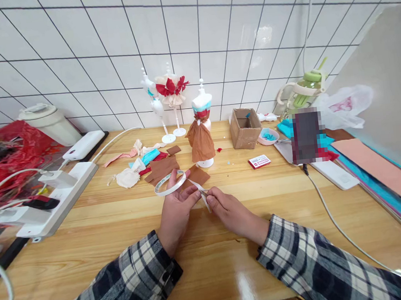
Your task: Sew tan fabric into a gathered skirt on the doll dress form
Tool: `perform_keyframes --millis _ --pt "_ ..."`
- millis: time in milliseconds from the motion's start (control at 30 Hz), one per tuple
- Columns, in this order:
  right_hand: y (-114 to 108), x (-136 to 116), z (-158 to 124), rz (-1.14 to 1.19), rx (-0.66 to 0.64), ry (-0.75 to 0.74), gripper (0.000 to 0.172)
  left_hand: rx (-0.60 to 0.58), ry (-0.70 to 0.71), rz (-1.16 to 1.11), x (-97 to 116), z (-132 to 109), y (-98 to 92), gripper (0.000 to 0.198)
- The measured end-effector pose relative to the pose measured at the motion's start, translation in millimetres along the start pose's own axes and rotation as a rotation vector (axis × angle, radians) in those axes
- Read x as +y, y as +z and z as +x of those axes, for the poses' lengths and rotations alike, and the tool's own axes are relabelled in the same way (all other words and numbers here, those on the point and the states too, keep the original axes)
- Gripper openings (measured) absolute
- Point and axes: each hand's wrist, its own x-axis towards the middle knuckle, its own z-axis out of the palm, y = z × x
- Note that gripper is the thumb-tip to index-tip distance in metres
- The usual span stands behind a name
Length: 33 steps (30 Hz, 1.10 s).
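My left hand [178, 207] is closed on a roll of white double-sided tape [171, 188], with the ring around its fingers. A loose strip of tape [197, 185] runs from the roll toward my right hand [230, 208], which is pinched close to my left fingertips. Between the two hands a small, thin, metal-looking tool [203, 193] touches the strip; its exact kind is hard to make out. Brown crepe paper pieces [163, 168] lie just beyond. Behind them stands a small white dress form [200, 92] wearing a blue and red top and a brown paper skirt [201, 140].
Two more dress forms [168, 138] stand by the tiled wall. Paper scraps [129, 176] lie left of centre. A cardboard box [245, 128], a small dish [268, 136] and a little red-and-white packet [259, 161] are to the right. Power strips [62, 202] and cables occupy the left; paper sheets [389, 173] the right.
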Motion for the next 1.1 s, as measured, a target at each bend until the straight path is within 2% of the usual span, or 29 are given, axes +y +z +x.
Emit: perform_keyframes --millis 200,433,700,1100 --pt "-0.3 2.4 1.7 -0.015 0.055 -0.022 0.027 -0.001 0.007 -0.005 0.4 -0.6 0.9 0.097" --pt "-2.8 1.2 2.2 -0.048 0.056 0.003 0.026 0.062 -0.024 -0.043 -1.9 -0.5 -1.7 0.087" --pt "-3.4 3.9 4.0 -0.048 0.071 -0.045 0.026 0.067 -0.025 -0.031 -4.7 2.3 -3.6 0.092" --pt "-5.2 4.6 8.0 -0.029 0.059 0.009 0.031 0.027 -0.037 -0.038 -1.3 -0.9 -0.8 0.091"
